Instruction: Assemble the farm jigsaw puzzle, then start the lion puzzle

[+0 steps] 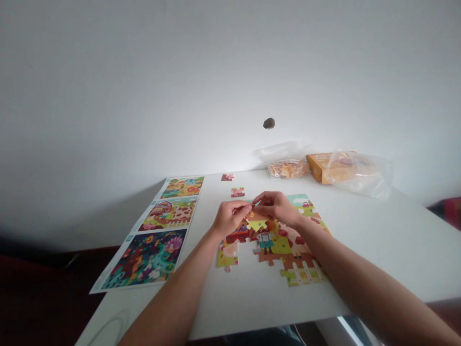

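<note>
A jigsaw puzzle piece (257, 222) in brown and yellow-green is pinched by its upper edge between my two hands. My left hand (231, 214) is closed, thumb and forefinger together at the piece's upper left. From the other side my right hand (275, 206) is closed on it too, fingertips nearly meeting the left ones. Below and behind them lies a partly joined farm jigsaw puzzle (288, 244) showing a cow, a farmer and a fence. My hands and right forearm cover part of it. A pig-patterned section (228, 254) sits at its lower left, beside a gap.
Two loose puzzle pieces, a pink one (237, 192) and a darker one (227, 177), lie beyond my hands. A picture sheet (144, 229) is on the left. At the back are a bagged stack of pieces (288, 169), an orange box (320, 168) and a clear plastic bag (367, 175).
</note>
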Tool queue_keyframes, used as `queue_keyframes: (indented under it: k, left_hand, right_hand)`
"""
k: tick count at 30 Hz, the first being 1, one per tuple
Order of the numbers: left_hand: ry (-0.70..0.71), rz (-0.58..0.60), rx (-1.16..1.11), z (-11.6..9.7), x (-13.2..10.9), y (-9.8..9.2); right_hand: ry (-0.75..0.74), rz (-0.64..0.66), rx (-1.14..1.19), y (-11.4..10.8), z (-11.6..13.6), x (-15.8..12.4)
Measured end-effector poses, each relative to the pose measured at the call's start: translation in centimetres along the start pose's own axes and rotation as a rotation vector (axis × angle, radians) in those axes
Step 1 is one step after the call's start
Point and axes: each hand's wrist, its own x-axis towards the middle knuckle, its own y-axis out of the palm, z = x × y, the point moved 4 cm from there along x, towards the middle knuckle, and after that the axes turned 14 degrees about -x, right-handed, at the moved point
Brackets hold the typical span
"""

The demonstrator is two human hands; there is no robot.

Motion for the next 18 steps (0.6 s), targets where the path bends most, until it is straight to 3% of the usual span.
queue_keyframes:
  k: [4,11,15,18]
  left_hand:
    - [-0.044,-0.067,-0.096,0.5,0.1,-0.8]
    - [-0.078,0.026,-0.101,0.7,0.1,-0.5]
    - [-0.043,-0.082,-0.063,0.5,0.5,-0.8]
    - [0.0,-0.296,-0.097,0.8,0.8,-1.9]
  right_hand:
    - [0.039,0.004,-0.025,-0.8,-0.2,0.0]
    - [0.094,-0.086,-0.034,-1.6,-0.4,0.2]
    - [0.078,-0.102,-0.047,-1.7,-0.4,0.3]
    - [0.079,-0.203,-0.18,-2.3,-0.7,0.4]
